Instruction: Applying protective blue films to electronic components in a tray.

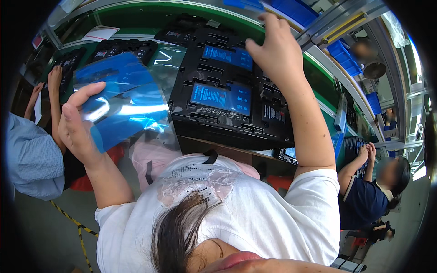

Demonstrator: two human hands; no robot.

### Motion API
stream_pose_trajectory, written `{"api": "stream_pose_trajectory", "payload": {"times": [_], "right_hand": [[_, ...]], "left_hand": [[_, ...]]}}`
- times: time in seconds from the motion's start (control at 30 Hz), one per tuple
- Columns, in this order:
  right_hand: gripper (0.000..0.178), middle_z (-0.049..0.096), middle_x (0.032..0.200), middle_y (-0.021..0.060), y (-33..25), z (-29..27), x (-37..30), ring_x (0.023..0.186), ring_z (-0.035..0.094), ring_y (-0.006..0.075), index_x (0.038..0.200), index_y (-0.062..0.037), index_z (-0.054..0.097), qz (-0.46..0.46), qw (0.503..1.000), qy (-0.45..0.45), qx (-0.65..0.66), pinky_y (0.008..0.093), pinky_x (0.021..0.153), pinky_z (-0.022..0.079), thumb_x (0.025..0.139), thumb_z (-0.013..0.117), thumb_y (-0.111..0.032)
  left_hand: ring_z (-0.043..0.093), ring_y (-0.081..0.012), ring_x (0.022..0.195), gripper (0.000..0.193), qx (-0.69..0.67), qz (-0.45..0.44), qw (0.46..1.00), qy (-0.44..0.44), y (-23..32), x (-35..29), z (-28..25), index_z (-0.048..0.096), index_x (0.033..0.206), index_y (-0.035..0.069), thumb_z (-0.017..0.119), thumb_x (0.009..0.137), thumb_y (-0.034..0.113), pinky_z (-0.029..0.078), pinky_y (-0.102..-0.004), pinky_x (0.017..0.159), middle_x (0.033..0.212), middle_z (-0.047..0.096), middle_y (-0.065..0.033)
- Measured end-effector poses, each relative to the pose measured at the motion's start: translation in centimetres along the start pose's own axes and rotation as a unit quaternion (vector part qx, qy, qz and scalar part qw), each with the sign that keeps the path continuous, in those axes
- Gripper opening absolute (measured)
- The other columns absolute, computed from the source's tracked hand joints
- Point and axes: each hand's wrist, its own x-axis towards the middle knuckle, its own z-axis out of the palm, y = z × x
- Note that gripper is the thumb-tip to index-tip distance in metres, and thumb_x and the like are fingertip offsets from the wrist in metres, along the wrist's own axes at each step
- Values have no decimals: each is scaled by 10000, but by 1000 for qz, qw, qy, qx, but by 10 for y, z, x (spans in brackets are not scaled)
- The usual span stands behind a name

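Glossy, see-through blue film sheets hang in my left hand, at the left of the black tray stack; its fingers and thumb close on their edge. My right hand is raised over the far right part of the stack, fingers apart and bent, with nothing visible in it. The black tray in front of me holds flat rectangular packs with blue faces; one pack lies nearer to me, another farther back. Just beyond my right fingertips is a blurred blue object.
Clear plastic film lies left of the stack. More black trays stand along the green bench, with a white paper behind. A metal frame and blue bins rise at the right. Co-workers sit on both sides.
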Motion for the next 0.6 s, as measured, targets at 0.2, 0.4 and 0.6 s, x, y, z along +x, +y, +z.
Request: {"api": "stream_pose_trajectory", "payload": {"times": [0.2, 0.4, 0.6], "right_hand": [[159, 603, 962, 103, -38, -63, -12, 810, 607, 141, 980, 2, 601, -96, 945, 98, 298, 203, 691, 465, 835, 625, -59], [501, 556, 923, 103, -65, -37, -38, 867, 545, 271, 1102, -41, 538, -324, 900, 34, 290, 365, 806, 382, 771, 648, -400], [257, 591, 781, 119, -60, -35, -43, 675, 585, 287, 984, 7, 593, -326, 856, 14, 402, 351, 603, 463, 796, 666, -152]], "left_hand": [[611, -191, 895, 276, -35, 50, 998, -27, 31, -1, 23, 643, 949, -75, 486, 847, 128, 451, -281, 847, 948, 653, -158], [587, -166, 941, 400, -120, 24, 989, -87, 57, -10, 48, 548, 1157, -76, 557, 797, 98, 426, -263, 874, 997, 635, -133], [598, -201, 997, 865, -234, -74, 957, -152, 58, -7, 60, 325, 1345, -84, 714, 759, 419, 472, -306, 857, 1259, 493, -178]]}}
